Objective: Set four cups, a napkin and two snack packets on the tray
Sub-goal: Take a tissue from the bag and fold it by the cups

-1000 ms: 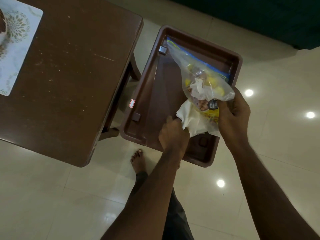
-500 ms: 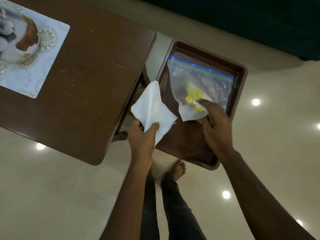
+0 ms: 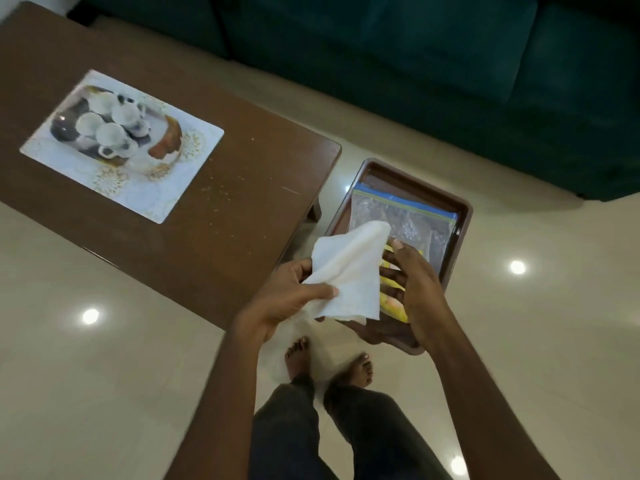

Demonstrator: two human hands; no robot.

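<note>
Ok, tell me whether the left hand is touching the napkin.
Touching. The head view shows the left hand pinching the napkin, with the thumb lying across its lower edge and the fingers behind it.

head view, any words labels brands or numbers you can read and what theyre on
No text can be read.
yellow packet: mostly hidden by the right hand and the napkin; any print is blurred.
zip bag: blue strip only, no legible print.
placemat: pattern only, blurred.
</note>
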